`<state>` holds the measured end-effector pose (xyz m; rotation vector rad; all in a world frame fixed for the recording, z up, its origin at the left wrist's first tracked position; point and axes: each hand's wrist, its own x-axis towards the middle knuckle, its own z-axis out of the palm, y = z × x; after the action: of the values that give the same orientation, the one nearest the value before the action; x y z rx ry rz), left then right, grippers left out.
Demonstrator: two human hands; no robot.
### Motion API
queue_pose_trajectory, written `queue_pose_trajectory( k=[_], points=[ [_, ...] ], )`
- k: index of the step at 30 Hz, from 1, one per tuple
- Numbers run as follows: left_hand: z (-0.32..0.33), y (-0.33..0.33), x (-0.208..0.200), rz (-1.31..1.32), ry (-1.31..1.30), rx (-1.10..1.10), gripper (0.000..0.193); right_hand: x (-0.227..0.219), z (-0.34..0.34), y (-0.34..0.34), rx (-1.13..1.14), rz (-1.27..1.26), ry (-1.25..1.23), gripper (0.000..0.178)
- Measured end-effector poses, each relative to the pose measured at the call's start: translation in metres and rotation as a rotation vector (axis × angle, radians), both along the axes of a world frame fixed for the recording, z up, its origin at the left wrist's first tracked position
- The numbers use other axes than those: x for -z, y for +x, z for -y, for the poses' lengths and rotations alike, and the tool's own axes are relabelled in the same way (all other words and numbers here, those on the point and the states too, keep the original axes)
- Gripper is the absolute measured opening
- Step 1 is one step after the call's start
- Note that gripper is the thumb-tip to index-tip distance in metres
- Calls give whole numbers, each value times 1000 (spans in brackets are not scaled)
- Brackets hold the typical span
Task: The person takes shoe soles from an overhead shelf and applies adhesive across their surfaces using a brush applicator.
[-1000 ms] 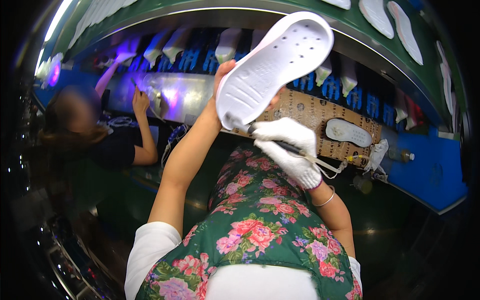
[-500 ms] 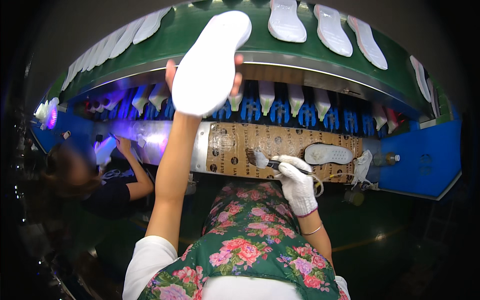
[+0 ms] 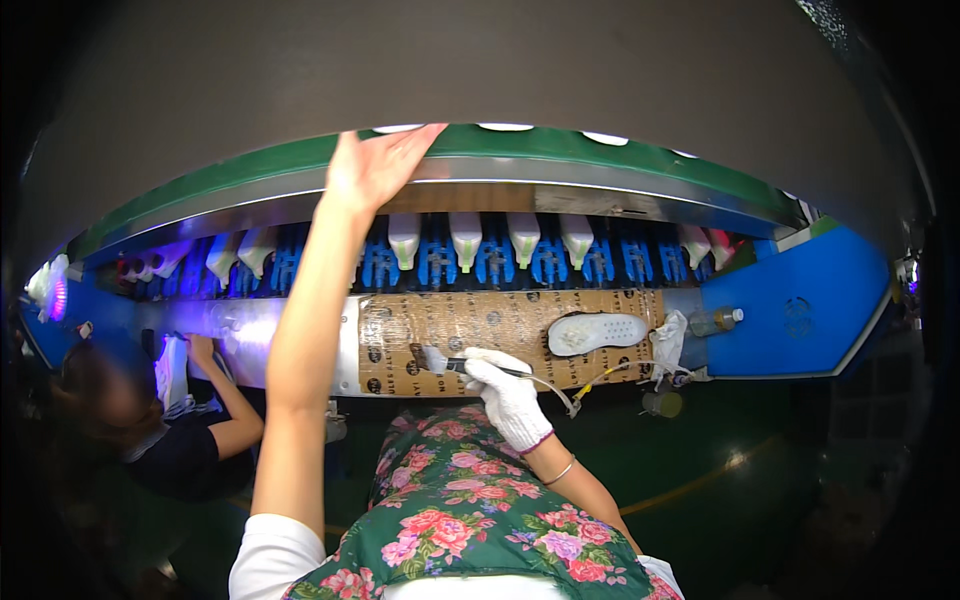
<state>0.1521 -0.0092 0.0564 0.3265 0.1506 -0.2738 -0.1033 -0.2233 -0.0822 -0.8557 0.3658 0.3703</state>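
The glove (image 3: 513, 408) is matt, knitted cloth; the brush (image 3: 437, 358) has a smooth-looking handle. The cardboard (image 3: 480, 315) has a wrinkled, glossy finish, the table (image 3: 348, 340) smooth metal. The rail (image 3: 500, 168) is shiny metal, the apron (image 3: 470, 525) printed cloth.

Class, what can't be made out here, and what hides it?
In the head view:
Left hand: fingers partly hidden by the dark panel; its grip is unclear.
Row of white soles: mostly behind that panel.
Brush: handle partly covered by the right hand.
Floral apron: cut off by the lower edge.
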Motion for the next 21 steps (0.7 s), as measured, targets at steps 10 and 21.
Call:
queue_pose_trajectory(
  k=[10,21],
  points=[
    [-315,32,86,328,2212,-983,36,-7,-6,0,15,-50,-72,27],
    [-322,-83,69,425,1566,-873,20,-11,-3,1,31,-50,-91,27]
  ],
)
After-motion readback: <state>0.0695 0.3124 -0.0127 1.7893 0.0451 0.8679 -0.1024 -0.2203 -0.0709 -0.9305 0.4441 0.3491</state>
